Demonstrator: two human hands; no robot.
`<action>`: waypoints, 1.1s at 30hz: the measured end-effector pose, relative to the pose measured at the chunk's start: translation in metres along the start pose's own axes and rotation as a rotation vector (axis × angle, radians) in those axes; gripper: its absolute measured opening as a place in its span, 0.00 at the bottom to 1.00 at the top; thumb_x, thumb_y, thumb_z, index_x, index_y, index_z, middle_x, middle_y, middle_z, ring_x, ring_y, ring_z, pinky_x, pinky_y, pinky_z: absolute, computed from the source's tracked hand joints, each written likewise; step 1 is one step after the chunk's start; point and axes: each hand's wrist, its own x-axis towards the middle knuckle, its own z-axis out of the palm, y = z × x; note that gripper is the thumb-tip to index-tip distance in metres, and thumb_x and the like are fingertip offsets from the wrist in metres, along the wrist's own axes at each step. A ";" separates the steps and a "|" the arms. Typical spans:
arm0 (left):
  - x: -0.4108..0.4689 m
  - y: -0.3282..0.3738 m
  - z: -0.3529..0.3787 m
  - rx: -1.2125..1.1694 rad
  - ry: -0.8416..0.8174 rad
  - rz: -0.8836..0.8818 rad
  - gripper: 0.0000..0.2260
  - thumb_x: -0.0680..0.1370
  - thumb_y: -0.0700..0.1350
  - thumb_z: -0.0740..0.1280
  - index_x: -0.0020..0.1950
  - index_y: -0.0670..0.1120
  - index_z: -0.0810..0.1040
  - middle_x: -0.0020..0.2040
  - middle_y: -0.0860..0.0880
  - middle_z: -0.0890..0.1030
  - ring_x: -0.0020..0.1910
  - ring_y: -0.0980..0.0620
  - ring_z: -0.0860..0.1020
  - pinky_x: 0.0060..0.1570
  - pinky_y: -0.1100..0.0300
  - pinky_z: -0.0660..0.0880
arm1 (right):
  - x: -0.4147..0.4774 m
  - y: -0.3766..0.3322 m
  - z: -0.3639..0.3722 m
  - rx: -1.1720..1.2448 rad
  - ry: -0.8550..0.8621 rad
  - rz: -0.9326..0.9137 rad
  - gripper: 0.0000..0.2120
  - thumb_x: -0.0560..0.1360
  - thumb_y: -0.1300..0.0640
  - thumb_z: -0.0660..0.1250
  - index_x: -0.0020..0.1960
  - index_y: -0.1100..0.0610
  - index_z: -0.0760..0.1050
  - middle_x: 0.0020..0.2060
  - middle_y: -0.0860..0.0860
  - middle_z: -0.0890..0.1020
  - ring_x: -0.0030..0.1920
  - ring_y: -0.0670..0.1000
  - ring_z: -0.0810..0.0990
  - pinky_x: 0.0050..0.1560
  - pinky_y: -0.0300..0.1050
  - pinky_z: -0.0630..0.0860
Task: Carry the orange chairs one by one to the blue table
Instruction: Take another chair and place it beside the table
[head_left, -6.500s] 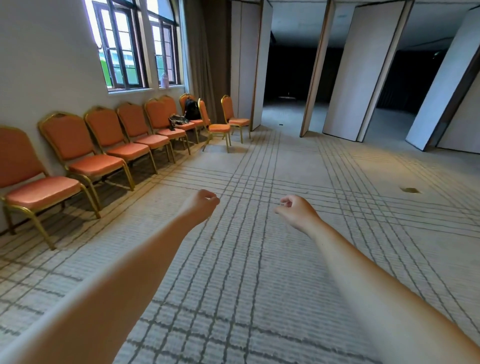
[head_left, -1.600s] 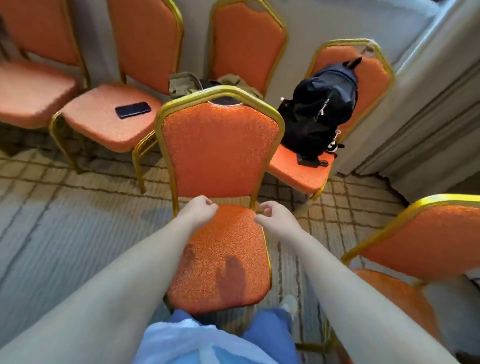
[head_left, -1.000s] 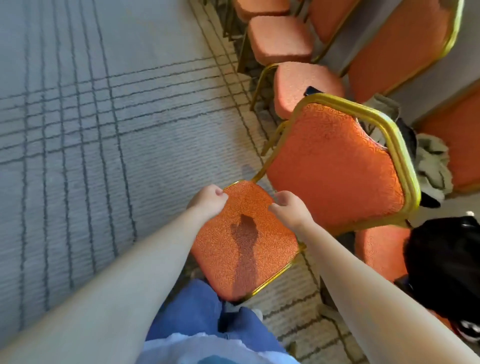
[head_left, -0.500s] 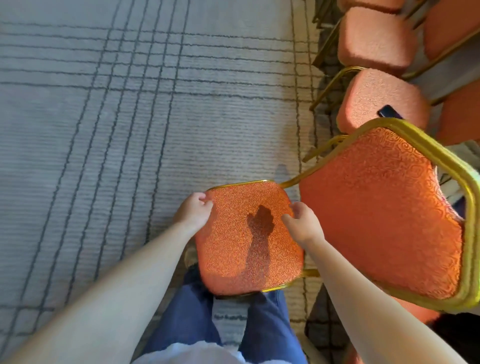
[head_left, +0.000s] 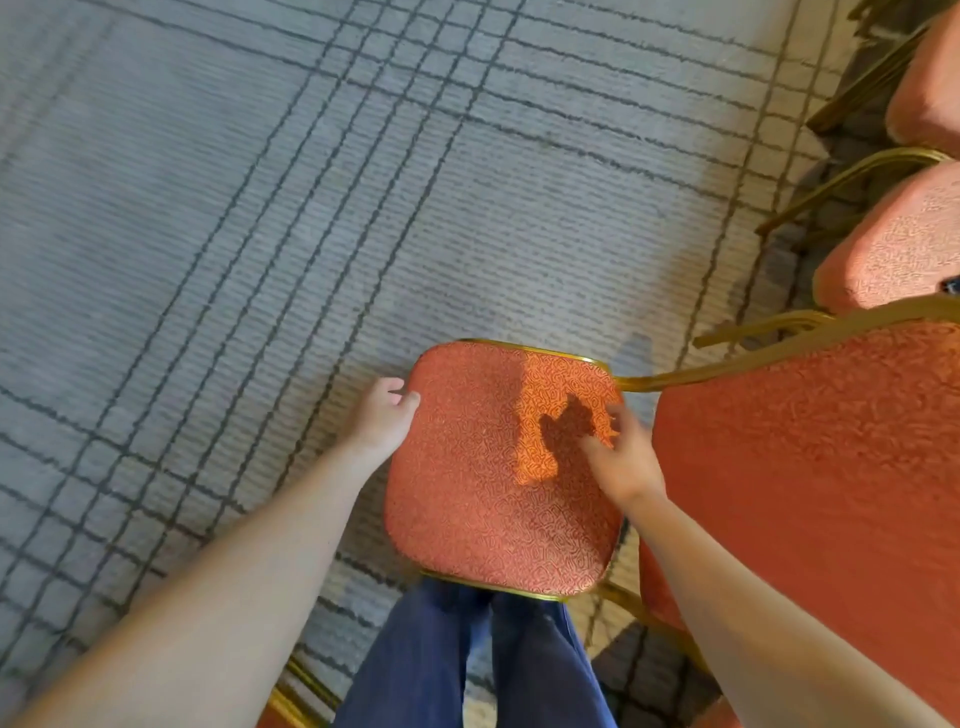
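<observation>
I look straight down on an orange chair (head_left: 483, 499) with a gold frame. Its patterned seat is just in front of my legs, and its tall backrest (head_left: 810, 483) fills the right side. My left hand (head_left: 382, 421) grips the seat's left edge, thumb on top and fingers curled under. At the seat's right edge, close to the backrest, my right hand (head_left: 623, 457) holds on, its fingers slightly blurred. The blue table is out of view.
Two more orange chair seats (head_left: 904, 239) of the row along the wall show at the right edge. A gold chair frame (head_left: 291, 696) pokes in at the bottom left. Grey carpet with dark grid lines (head_left: 260, 234) spreads to the left and ahead.
The chair has swung with me away from the row. The wall chairs have slid toward the right edge and more carpet shows. Both hands stay on the seat's sides.
</observation>
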 end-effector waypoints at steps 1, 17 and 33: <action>0.006 -0.004 0.004 0.010 -0.006 -0.005 0.19 0.81 0.46 0.63 0.69 0.40 0.71 0.66 0.41 0.76 0.63 0.46 0.75 0.55 0.63 0.66 | 0.008 0.005 0.004 -0.004 0.004 0.002 0.28 0.75 0.57 0.69 0.73 0.55 0.66 0.69 0.57 0.71 0.67 0.57 0.72 0.65 0.52 0.71; 0.152 -0.078 0.094 -0.140 0.104 0.036 0.18 0.79 0.45 0.66 0.66 0.39 0.72 0.60 0.47 0.77 0.59 0.48 0.76 0.60 0.56 0.70 | 0.139 0.094 0.071 0.068 0.228 0.055 0.35 0.72 0.49 0.72 0.75 0.56 0.63 0.69 0.55 0.70 0.71 0.55 0.67 0.73 0.51 0.63; 0.167 -0.117 0.113 -0.257 0.134 -0.088 0.16 0.75 0.57 0.69 0.56 0.46 0.79 0.49 0.48 0.82 0.49 0.51 0.78 0.50 0.59 0.72 | 0.164 0.157 0.085 0.395 0.152 0.364 0.30 0.61 0.34 0.76 0.54 0.52 0.79 0.45 0.46 0.83 0.44 0.43 0.80 0.45 0.41 0.73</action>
